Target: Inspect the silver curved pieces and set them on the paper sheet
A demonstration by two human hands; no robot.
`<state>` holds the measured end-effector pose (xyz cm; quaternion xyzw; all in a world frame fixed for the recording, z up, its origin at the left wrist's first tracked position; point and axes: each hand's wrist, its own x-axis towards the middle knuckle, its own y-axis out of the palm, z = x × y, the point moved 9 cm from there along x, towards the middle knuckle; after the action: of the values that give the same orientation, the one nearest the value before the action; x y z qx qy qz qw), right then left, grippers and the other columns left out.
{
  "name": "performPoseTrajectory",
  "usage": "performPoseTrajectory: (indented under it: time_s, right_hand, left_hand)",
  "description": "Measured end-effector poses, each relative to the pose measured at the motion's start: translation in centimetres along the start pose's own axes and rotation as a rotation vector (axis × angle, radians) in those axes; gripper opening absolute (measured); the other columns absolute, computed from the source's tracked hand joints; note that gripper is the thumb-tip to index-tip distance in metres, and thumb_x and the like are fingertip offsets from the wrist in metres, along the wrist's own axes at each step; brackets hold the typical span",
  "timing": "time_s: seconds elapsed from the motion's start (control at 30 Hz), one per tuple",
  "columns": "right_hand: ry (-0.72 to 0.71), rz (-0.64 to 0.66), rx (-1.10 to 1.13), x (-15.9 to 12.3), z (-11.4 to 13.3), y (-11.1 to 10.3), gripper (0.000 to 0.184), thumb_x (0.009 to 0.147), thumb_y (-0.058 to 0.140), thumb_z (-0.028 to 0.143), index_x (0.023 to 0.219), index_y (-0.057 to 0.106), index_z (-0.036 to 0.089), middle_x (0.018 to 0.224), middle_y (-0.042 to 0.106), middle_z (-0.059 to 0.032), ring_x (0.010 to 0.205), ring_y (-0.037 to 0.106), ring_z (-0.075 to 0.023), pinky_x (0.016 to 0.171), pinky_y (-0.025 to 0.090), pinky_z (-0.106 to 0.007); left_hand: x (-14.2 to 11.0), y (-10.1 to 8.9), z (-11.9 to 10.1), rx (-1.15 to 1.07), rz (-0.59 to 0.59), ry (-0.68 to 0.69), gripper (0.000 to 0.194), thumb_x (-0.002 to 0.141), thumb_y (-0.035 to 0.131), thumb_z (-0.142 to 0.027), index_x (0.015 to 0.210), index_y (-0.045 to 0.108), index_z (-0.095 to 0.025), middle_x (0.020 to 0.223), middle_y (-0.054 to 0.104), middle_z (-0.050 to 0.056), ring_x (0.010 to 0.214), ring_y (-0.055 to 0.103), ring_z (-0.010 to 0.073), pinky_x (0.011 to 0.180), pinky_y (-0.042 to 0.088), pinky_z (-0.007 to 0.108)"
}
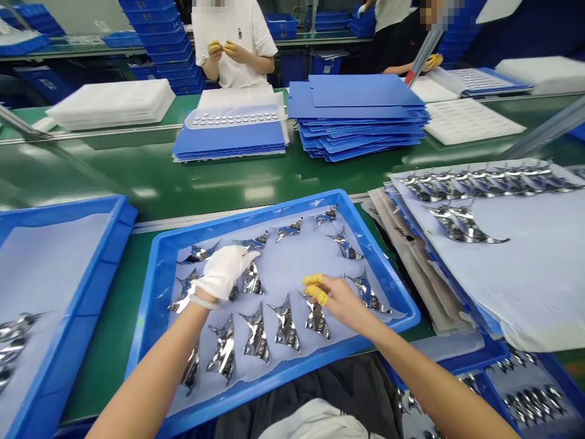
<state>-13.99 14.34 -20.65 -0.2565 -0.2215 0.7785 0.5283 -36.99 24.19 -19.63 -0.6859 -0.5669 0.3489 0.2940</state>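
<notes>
Over a blue plastic tray [256, 214] lined with a pale blue sheet [292, 256], my left hand [223, 272] in a white glove lies flat among several mirror-bright, curved metal-foil pieces [286, 326]. Its fingers reach toward one piece [252, 280], and the hand hides part of the row. My right hand [333, 299] wears yellow finger cots on two fingers. Those fingertips hover just above a foil piece [316, 318], with another piece [366, 294] to their right. Neither hand visibly holds anything.
A green conveyor belt [183, 183] runs beyond the tray, carrying stacked blue boards [361, 116] and white foam trays [109, 103]. More foil pieces lie in a blue tray [68, 210] at left and on a sheet [503, 274] at right. Two co-workers [233, 42] stand across the belt.
</notes>
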Motion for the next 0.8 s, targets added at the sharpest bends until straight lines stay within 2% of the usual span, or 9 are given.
performPoseTrajectory:
  time_s: [0.1, 0.2, 0.3, 0.37, 0.47, 0.6, 0.7, 0.77, 0.8]
  right_hand:
    - [0.081, -0.114, -0.356, 2.6, -2.4, -4.3, 0.031, 0.096, 0.046, 0.016, 0.120, 0.064, 0.010, 0.114, 0.070, -0.0175, 0.103, 0.066, -0.0247, 0.088, 0.050, -0.036]
    - [0.163, -0.191, -0.536, 5.4, -5.2, -7.6, 0.036, 0.094, 0.040, 0.008, 0.122, 0.061, 0.000, 0.118, 0.063, -0.0275, 0.112, 0.058, -0.0325, 0.094, 0.043, -0.044]
    - [0.132, -0.172, -0.651, 7.5, -6.4, -8.5, 0.036, 0.093, 0.036, 0.004, 0.113, 0.065, 0.000, 0.113, 0.062, -0.0274, 0.111, 0.054, -0.0330, 0.092, 0.041, -0.044]
    - [0.071, -0.139, -0.689, 8.1, -6.2, -8.3, 0.034, 0.092, 0.037, 0.003, 0.102, 0.069, 0.003, 0.108, 0.063, -0.0256, 0.107, 0.054, -0.0320, 0.090, 0.041, -0.043]
    - [-0.046, -0.117, -0.684, 7.6, -4.1, -7.5, 0.031, 0.093, 0.040, 0.004, 0.096, 0.071, 0.006, 0.101, 0.064, -0.0212, 0.103, 0.055, -0.0299, 0.089, 0.041, -0.041]
    - [-0.225, -0.132, -0.536, 4.5, 1.3, -5.6, 0.027, 0.099, 0.045, 0.014, 0.114, 0.067, 0.015, 0.102, 0.065, -0.0117, 0.101, 0.058, -0.0216, 0.088, 0.047, -0.034]
    - [-0.453, -0.196, -0.060, 1.2, 6.7, -4.6, 0.022, 0.099, 0.049, 0.020, 0.113, 0.067, 0.019, 0.100, 0.067, -0.0076, 0.094, 0.062, -0.0167, 0.081, 0.052, -0.030]
    - [-0.563, -0.189, 0.241, -0.8, 9.5, -3.9, 0.020, 0.099, 0.052, 0.021, 0.109, 0.068, 0.020, 0.097, 0.068, -0.0068, 0.089, 0.064, -0.0158, 0.077, 0.053, -0.029]
    - [-0.583, -0.173, 0.319, -1.5, 10.4, -3.4, 0.019, 0.098, 0.052, 0.022, 0.109, 0.069, 0.021, 0.095, 0.068, -0.0066, 0.088, 0.064, -0.0154, 0.075, 0.053, -0.028]
  left_hand:
    - [-0.6, -1.2, 0.0, -0.025, -0.018, 0.000, 0.035, 0.084, 0.064, -0.050, 0.069, 0.067, -0.018, 0.064, 0.065, 0.005, 0.076, 0.066, 0.0274, 0.082, 0.046, 0.043]
    - [-2.1, -2.5, -0.4, -0.142, -0.049, -0.012, 0.034, 0.080, 0.065, -0.053, 0.076, 0.072, -0.020, 0.072, 0.072, 0.009, 0.082, 0.068, 0.0320, 0.079, 0.047, 0.039]
    - [-4.2, -2.9, -1.0, -0.300, -0.073, -0.033, 0.036, 0.073, 0.070, -0.055, 0.085, 0.075, -0.021, 0.080, 0.075, 0.008, 0.084, 0.068, 0.0309, 0.076, 0.050, 0.036]
    - [-5.7, -2.7, -1.3, -0.405, -0.088, -0.049, 0.037, 0.068, 0.074, -0.054, 0.086, 0.076, -0.022, 0.083, 0.076, 0.009, 0.085, 0.068, 0.0307, 0.078, 0.052, 0.037]
    - [-8.0, -2.3, -2.0, -0.551, -0.097, -0.071, 0.034, 0.064, 0.079, -0.050, 0.085, 0.076, -0.022, 0.092, 0.076, 0.012, 0.094, 0.068, 0.0316, 0.086, 0.053, 0.040]
    - [-10.0, -1.5, -3.7, -0.712, -0.044, -0.084, 0.037, 0.074, 0.073, -0.044, 0.100, 0.077, -0.019, 0.109, 0.074, 0.015, 0.109, 0.066, 0.0299, 0.101, 0.048, 0.043]
    - [-10.9, -0.6, -5.6, -0.789, 0.031, -0.024, 0.032, 0.078, 0.072, -0.039, 0.104, 0.077, -0.021, 0.127, 0.067, 0.012, 0.122, 0.059, 0.0281, 0.111, 0.040, 0.040]
    - [-11.5, 0.1, -6.5, -0.877, 0.071, 0.000, 0.033, 0.080, 0.072, -0.035, 0.111, 0.074, -0.025, 0.137, 0.061, 0.009, 0.125, 0.057, 0.0271, 0.110, 0.040, 0.039]
    - [-11.8, 0.4, -6.8, -0.931, 0.081, -0.007, 0.036, 0.082, 0.071, -0.034, 0.117, 0.072, -0.026, 0.138, 0.060, 0.008, 0.124, 0.058, 0.0265, 0.108, 0.043, 0.038]
